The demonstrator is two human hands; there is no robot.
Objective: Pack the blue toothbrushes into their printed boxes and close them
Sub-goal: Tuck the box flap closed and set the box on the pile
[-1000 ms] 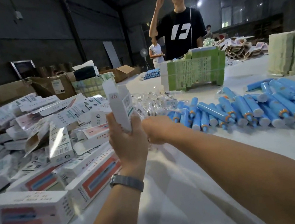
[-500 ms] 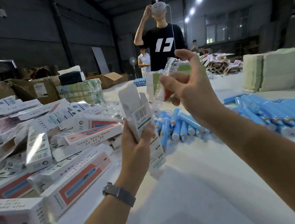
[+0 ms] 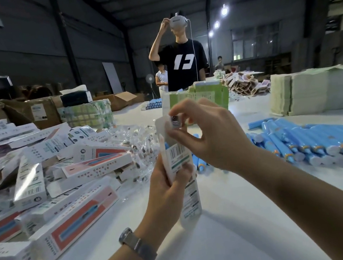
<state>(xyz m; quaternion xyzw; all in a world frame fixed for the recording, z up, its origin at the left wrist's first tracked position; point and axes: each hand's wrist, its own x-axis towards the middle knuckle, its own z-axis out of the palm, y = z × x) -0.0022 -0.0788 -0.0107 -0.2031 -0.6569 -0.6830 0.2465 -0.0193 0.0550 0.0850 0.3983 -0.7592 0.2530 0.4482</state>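
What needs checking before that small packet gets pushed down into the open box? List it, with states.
1. Left hand grips the upright white printed cardboard box: ok.
2. Top flap of the box open: ok.
3. Right hand pinches the small clear-wrapped packet above the opening: ok.
4. Blue toothbrush already inside: a blue tip shows, ok.
5. Room left inside for the packet: cannot tell.
6. Bottom end closed: cannot tell.

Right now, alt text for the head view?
A left hand holds an open printed box upright over a white table while the right hand pinches a small plastic-wrapped item at its open top. Packed boxes are piled at left; blue toothbrushes lie at right.
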